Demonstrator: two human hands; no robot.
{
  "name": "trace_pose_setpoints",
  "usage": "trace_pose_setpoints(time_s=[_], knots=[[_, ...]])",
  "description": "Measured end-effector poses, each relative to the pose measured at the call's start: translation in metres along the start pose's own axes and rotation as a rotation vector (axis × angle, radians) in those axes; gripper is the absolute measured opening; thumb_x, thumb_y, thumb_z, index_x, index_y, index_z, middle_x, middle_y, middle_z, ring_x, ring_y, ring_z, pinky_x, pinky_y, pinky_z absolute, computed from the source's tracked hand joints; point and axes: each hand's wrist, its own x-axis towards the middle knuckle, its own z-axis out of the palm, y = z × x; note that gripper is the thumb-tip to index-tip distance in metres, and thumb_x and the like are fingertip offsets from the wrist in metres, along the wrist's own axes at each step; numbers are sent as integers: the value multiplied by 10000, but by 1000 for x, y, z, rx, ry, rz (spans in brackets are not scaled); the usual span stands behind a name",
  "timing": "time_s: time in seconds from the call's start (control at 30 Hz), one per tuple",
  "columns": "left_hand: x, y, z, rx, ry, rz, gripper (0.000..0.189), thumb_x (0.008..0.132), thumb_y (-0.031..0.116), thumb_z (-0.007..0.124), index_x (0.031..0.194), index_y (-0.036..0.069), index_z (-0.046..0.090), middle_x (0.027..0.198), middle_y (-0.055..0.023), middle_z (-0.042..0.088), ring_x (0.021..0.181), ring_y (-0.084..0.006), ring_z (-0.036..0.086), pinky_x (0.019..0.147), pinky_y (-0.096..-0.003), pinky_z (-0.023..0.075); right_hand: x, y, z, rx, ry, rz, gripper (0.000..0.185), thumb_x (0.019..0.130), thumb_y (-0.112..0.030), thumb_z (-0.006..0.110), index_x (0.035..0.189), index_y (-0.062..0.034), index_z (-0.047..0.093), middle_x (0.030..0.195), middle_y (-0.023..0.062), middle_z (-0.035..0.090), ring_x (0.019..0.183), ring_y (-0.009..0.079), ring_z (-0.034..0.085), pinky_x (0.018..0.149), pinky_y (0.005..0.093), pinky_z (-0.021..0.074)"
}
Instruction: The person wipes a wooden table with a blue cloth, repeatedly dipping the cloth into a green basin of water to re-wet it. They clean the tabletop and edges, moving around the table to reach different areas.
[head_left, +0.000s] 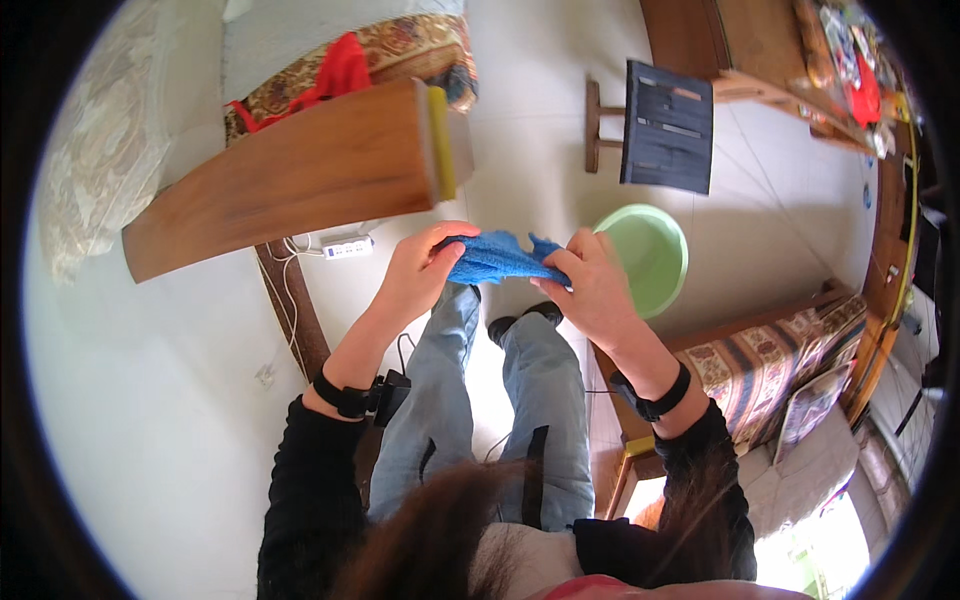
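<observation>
A blue cloth (495, 256) with a fuzzy, towel-like surface is stretched between my two hands, bunched and folded, above my feet. My left hand (426, 266) pinches its left end between thumb and fingers. The right end is gripped in my right hand (592, 281), whose fingers are slightly blurred. Just beyond that hand, a light green plastic basin (652, 259) stands on the tiled floor, partly hidden behind my fingers. What the basin holds, I cannot tell.
A wooden headboard or panel (292, 180) with a yellow edge juts in at left, a white power strip (347, 247) and cables beneath it. A black-topped stool (666, 127) stands beyond the basin. A wooden bench with a patterned cover (772, 360) is at right, a wooden cabinet (772, 37) at upper right.
</observation>
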Motion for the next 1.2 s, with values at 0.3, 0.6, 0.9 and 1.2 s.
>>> trace_pose_setpoints(time_s=[0.3,0.6,0.9,1.2], knots=[[-35,96,-97,-538,75,118,627,1062,507,453,1496,54,461,1410,-128,538,1199,-221,590,1017,-342,484,87,-203,-9,1131,-135,164,161,945,-153,695,1024,-44,608,910,-23,579,846,76,527,746,239,440],[-28,86,-153,-869,508,107,443,1095,353,415,1072,-5,673,1033,-91,677,910,-152,617,863,-283,505,154,-283,72,877,-36,17,238,1028,-204,566,1123,13,585,906,162,608,865,299,595,815,373,487],[13,116,-177,-588,867,234,306,1013,77,510,1308,41,581,1258,-58,585,1142,-151,574,989,-295,471,239,-240,15,1025,-269,-159,259,948,-148,676,1162,-10,626,1405,117,430,1260,240,496,1051,346,413],[94,165,-96,-1284,743,-170,366,1041,81,483,1401,22,519,1350,-97,580,1195,-206,585,1049,-368,475,318,-158,-33,713,-537,105,319,867,-55,735,1155,-9,605,1041,145,655,971,296,662,850,358,515]])
